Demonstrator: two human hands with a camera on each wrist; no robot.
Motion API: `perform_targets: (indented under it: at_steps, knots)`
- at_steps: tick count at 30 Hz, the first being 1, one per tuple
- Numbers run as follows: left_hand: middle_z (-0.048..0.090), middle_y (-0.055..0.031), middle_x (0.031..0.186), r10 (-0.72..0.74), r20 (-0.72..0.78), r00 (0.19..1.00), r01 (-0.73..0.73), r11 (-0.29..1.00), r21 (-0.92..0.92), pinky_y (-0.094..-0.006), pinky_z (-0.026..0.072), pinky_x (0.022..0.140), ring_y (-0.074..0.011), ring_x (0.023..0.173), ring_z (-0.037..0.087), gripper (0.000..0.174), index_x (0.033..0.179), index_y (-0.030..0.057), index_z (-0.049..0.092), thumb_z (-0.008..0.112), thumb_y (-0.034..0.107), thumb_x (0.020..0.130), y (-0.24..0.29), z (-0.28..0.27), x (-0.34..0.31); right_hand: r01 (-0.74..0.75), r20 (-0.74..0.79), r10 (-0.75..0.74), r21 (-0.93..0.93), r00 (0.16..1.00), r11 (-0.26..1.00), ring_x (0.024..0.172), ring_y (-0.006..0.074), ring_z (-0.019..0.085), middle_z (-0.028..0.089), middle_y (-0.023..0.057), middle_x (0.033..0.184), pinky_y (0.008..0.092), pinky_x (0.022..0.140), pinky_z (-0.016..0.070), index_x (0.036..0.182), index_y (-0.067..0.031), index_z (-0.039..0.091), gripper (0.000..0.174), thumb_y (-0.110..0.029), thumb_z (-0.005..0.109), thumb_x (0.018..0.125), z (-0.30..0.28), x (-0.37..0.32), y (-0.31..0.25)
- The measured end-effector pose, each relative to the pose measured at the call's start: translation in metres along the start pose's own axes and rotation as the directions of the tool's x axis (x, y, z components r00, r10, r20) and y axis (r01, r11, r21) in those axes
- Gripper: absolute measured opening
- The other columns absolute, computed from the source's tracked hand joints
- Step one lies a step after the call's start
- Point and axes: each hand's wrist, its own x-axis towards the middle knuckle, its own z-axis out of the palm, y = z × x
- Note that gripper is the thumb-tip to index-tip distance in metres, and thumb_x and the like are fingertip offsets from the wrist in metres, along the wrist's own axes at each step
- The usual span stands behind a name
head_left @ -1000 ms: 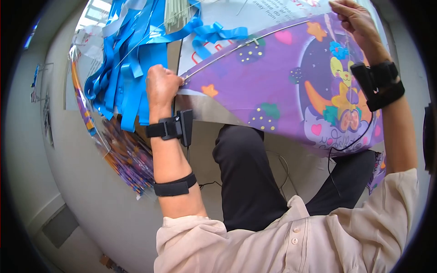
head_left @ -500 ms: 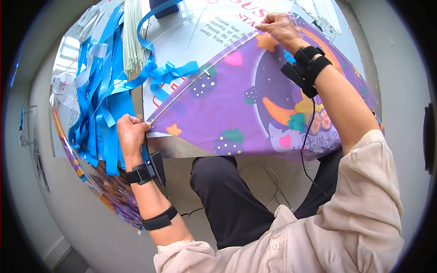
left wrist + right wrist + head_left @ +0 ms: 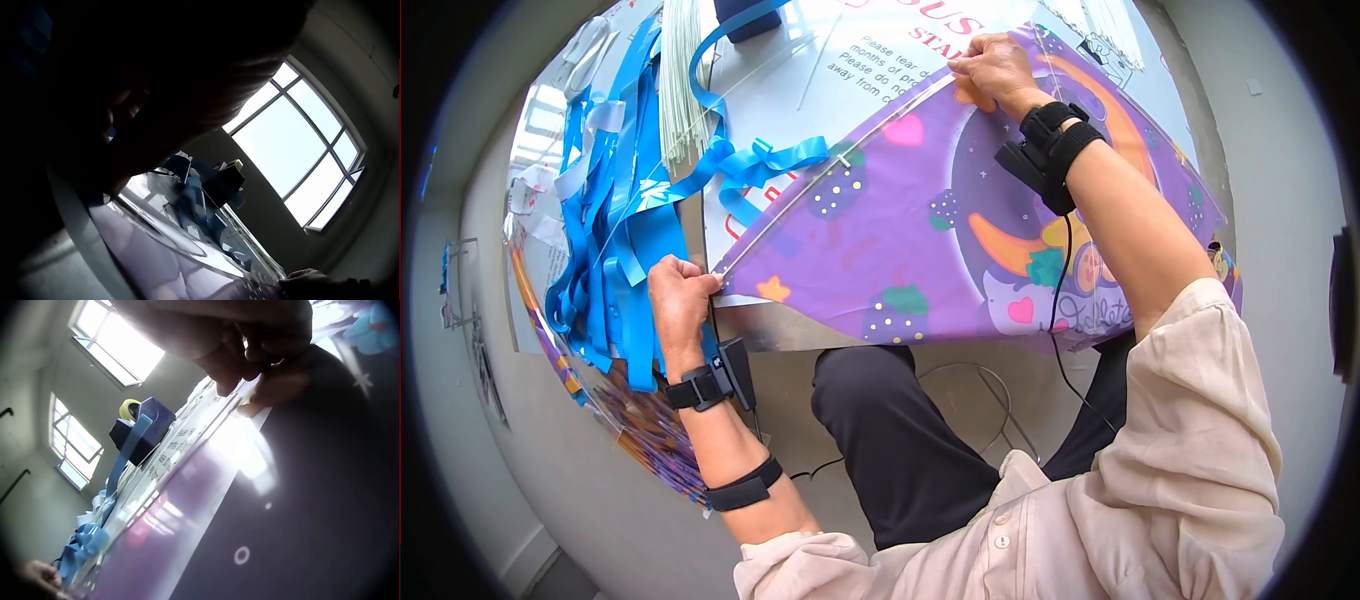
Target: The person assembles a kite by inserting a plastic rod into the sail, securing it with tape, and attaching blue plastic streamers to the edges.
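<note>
A purple printed kite sail (image 3: 940,270) with stars, hearts, berries and a moon picture lies across the table front. A thin pale rod (image 3: 785,212) runs along its upper left edge, with a small white sleeve (image 3: 845,160) partway. My left hand (image 3: 678,300) pinches the sail's left corner at the rod's lower end. Farther up that edge, my right hand (image 3: 998,72) pinches rod and sail between thumb and fingers, partly covering an orange star. The right wrist view shows the fingertips right at the edge; in the left wrist view the hand is mostly dark.
Blue ribbon strips (image 3: 635,290) lie left of the sail, one curling near the rod. A bundle of thin pale sticks (image 3: 683,90) lies behind them. A dark blue tape dispenser (image 3: 147,428) stands at the back. A printed white sheet (image 3: 800,110) covers the table top.
My right hand has come down along the sail's edge from near its tip toward the left hand. The head view has shifted. My left hand keeps its pinch on the corner.
</note>
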Motion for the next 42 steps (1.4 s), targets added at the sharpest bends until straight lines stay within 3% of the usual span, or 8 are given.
perform_targets:
  at_steps: [24, 28, 32, 34, 36, 38, 40, 42]
  knots:
    - [0.057, -0.0097, 0.058, -0.026, 0.037, 0.999, 0.023, 0.996, 0.082, -0.0291, 0.0427, 0.048, -0.0156, 0.051, 0.054, 0.023, 0.062, 0.0009, 0.049, 0.072, 0.000, 0.059, 0.016, -0.005, -0.006, -0.013, 0.048, 0.019, -0.115, 0.999, 0.993, 0.081, 0.0257, 0.065, 0.067, 0.0149, 0.083, 0.0343, 0.075, 0.0494, 0.078, -0.0039, 0.067, 0.030, -0.031, 0.075, 0.067, -0.002, 0.005, 0.001]
    - [0.057, -0.0096, 0.056, -0.032, 0.049, 0.998, 0.034, 0.998, -0.052, -0.0280, 0.0421, 0.046, -0.0149, 0.049, 0.055, 0.025, 0.063, 0.0015, 0.048, 0.073, 0.001, 0.059, 0.002, -0.005, -0.005, -0.023, -0.012, 0.020, -0.293, 1.000, 0.956, 0.056, 0.0184, 0.061, 0.063, 0.0135, 0.065, 0.0304, 0.056, 0.0487, 0.070, 0.0004, 0.063, 0.033, -0.030, 0.077, 0.070, -0.009, 0.010, 0.013]
    - [0.056, -0.0090, 0.058, -0.002, 0.025, 1.000, 0.002, 1.000, 0.009, -0.0284, 0.0425, 0.047, -0.0160, 0.051, 0.056, 0.022, 0.066, 0.0014, 0.049, 0.071, 0.001, 0.063, 0.000, -0.009, -0.008, -0.133, -0.050, 0.139, 0.120, 0.989, 0.984, 0.062, 0.0142, 0.060, 0.064, 0.0101, 0.070, 0.0292, 0.056, 0.0478, 0.081, 0.0004, 0.066, 0.026, -0.025, 0.071, 0.076, -0.010, 0.009, 0.019]
    - [0.057, -0.0090, 0.062, 0.030, -0.005, 1.000, -0.030, 0.999, 0.035, -0.0304, 0.0445, 0.052, -0.0178, 0.056, 0.058, 0.019, 0.068, 0.0008, 0.050, 0.068, 0.000, 0.064, 0.011, -0.006, -0.012, 0.121, -0.223, -0.099, 0.086, 0.970, 0.989, 0.073, 0.0261, 0.065, 0.067, 0.0123, 0.075, 0.0349, 0.071, 0.0502, 0.082, -0.0026, 0.068, 0.024, -0.025, 0.067, 0.075, -0.014, -0.006, 0.004]
    - [0.058, -0.0096, 0.072, 0.631, -0.281, 0.723, -0.563, 0.774, 0.289, -0.0355, 0.0455, 0.067, -0.0241, 0.072, 0.058, 0.008, 0.075, 0.0010, 0.058, 0.061, -0.001, 0.068, 0.038, 0.016, -0.015, 0.351, -0.082, -0.347, 0.049, 0.934, 0.935, 0.084, 0.0288, 0.063, 0.065, 0.0124, 0.089, 0.0353, 0.074, 0.0492, 0.087, -0.0063, 0.067, 0.016, -0.017, 0.063, 0.077, -0.007, -0.039, -0.017]
    - [0.059, -0.0097, 0.084, 0.779, -0.088, 0.621, -0.733, 0.617, 0.286, -0.0367, 0.0438, 0.074, -0.0283, 0.088, 0.055, 0.017, 0.090, 0.0048, 0.064, 0.059, 0.002, 0.074, 0.070, 0.032, -0.008, 0.558, 0.032, -0.559, 0.034, 0.828, 0.829, 0.096, 0.0295, 0.058, 0.060, 0.0128, 0.105, 0.0362, 0.080, 0.0470, 0.093, -0.0071, 0.065, 0.019, -0.016, 0.063, 0.077, 0.008, -0.073, -0.033]
    - [0.059, -0.0104, 0.091, 0.713, 0.170, 0.680, -0.728, 0.629, 0.274, -0.0386, 0.0433, 0.079, -0.0295, 0.093, 0.053, 0.027, 0.102, 0.0072, 0.063, 0.058, 0.004, 0.076, 0.081, 0.051, 0.010, 0.637, 0.077, -0.640, 0.061, 0.765, 0.769, 0.104, 0.0298, 0.055, 0.057, 0.0132, 0.113, 0.0372, 0.085, 0.0450, 0.097, -0.0074, 0.065, 0.022, -0.016, 0.064, 0.077, 0.020, -0.094, -0.037]
    - [0.058, -0.0124, 0.093, 0.687, 0.119, 0.717, -0.675, 0.642, 0.364, -0.0405, 0.0436, 0.079, -0.0315, 0.093, 0.053, 0.028, 0.103, 0.0070, 0.062, 0.055, 0.004, 0.076, 0.086, 0.064, 0.022, 0.702, 0.088, -0.696, -0.095, 0.713, 0.706, 0.115, 0.0319, 0.047, 0.051, 0.0130, 0.123, 0.0424, 0.096, 0.0374, 0.105, -0.0107, 0.063, 0.031, -0.018, 0.066, 0.076, 0.030, -0.105, -0.034]
